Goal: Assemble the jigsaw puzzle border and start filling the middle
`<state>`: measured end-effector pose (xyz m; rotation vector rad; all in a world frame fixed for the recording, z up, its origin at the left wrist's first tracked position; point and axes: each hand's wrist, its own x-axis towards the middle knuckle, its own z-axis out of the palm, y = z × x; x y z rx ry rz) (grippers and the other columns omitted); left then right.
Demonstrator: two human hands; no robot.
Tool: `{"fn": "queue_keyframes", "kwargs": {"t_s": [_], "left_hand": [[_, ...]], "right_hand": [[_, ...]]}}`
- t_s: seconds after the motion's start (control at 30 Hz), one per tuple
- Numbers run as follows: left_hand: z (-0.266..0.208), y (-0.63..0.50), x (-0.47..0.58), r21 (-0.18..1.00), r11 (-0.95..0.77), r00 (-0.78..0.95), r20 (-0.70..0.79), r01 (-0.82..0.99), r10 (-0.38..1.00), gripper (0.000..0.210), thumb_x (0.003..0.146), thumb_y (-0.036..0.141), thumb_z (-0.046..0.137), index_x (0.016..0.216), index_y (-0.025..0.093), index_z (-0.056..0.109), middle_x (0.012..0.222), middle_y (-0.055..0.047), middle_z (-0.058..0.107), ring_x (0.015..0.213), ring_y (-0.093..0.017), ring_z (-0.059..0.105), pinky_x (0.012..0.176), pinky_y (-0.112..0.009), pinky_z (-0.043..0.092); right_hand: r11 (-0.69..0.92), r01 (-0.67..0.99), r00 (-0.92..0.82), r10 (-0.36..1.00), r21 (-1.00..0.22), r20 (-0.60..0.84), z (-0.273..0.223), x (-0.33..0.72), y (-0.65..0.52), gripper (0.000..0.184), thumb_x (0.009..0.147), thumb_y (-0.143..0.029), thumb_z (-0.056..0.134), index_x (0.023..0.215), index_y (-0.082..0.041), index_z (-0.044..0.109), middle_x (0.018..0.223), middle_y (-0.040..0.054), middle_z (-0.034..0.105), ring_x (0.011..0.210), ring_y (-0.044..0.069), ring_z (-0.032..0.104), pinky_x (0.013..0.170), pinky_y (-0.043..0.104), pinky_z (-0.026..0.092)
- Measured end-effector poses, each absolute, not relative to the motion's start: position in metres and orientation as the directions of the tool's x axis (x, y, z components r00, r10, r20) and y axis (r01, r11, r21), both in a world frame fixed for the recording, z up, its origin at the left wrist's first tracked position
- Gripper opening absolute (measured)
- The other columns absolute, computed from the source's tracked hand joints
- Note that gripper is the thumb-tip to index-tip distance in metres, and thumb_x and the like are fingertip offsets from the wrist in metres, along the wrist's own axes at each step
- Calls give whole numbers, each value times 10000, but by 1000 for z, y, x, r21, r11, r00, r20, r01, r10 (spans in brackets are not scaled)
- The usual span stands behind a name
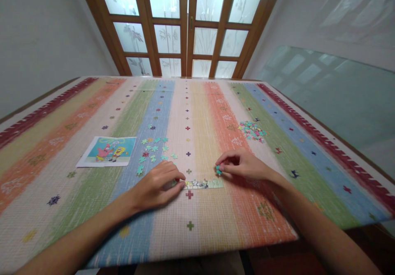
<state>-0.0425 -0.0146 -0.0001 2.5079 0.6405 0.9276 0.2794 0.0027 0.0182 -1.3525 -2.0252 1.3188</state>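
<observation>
A joined strip of jigsaw puzzle pieces (pixel 205 183) lies on the striped tablecloth in front of me. My left hand (pixel 162 184) rests over the strip's left end, its fingers closed and touching that end; whether a loose piece is under them is hidden. Just above the strip's right end, my right hand (pixel 239 164) pinches a teal puzzle piece (pixel 218 170) between thumb and forefinger. Several loose teal and green pieces (pixel 153 148) are spread out beyond my left hand. Farther off to the right sits a heap of mixed-colour pieces (pixel 252 130).
A printed cartoon picture (pixel 112 151) lies on the left side of the tablecloth (pixel 191 242). The table's near edge runs just below my forearms. Wooden doors with frosted panes (pixel 185 32) stand behind the table, with walls on both sides.
</observation>
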Motion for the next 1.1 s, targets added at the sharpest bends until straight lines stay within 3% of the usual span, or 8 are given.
{"fn": "queue_keyframes", "kwargs": {"t_s": [0.27, 0.53, 1.1], "left_hand": [[0, -10, -52, 391, -866, 796, 391, 311, 462, 139, 1020, 181, 547, 1006, 180, 685, 858, -42, 665, 799, -171, 593, 768, -324, 507], [-1, -8, -52, 311, -896, 815, 393, 317, 425, 164, 1037, 204, 532, 953, 180, 671, 807, -33, 647, 754, -171, 571, 751, -337, 480], [2, -9, -51, 266, -904, 819, 390, 336, 420, 188, 1043, 216, 526, 939, 179, 679, 805, -40, 647, 758, -179, 556, 736, -342, 459]], "right_hand": [[146, 531, -546, 813, -835, -205, 14, 280, 3, 188, 793, -271, 686, 873, -159, 813, 610, 2, 633, 552, 114, 491, 528, 256, 359], [217, 561, -547, 821, -799, -161, 12, 279, 1, 181, 794, -208, 661, 873, -163, 817, 607, 7, 632, 545, 121, 493, 520, 266, 363], [309, 611, -527, 846, -728, -83, 9, 277, -1, 139, 767, -163, 662, 841, -186, 778, 681, 17, 640, 592, 135, 538, 561, 285, 402]]}}
